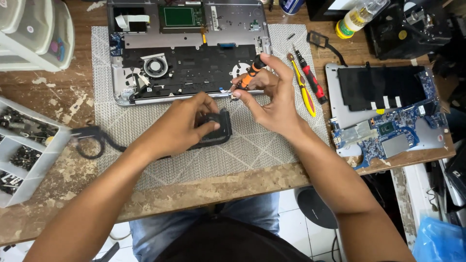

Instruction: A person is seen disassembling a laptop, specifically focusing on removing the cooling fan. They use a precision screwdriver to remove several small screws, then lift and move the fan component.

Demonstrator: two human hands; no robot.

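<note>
Left hand (187,123) fingers clamp the black fan module (216,130) on the mat (252,150); right hand (269,99) fingers grip the orange screwdriver (251,73). Likely step: removing fasteners; next calls for tip alignment

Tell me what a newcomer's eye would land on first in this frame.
First the two hands at centre: the left hand presses a black cooling module onto the grey woven mat, while the right hand holds an orange-handled screwdriver. Behind them lies an opened laptop chassis with a round fan showing. At the right edge of the worn wooden table sits a blue circuit board.
</note>
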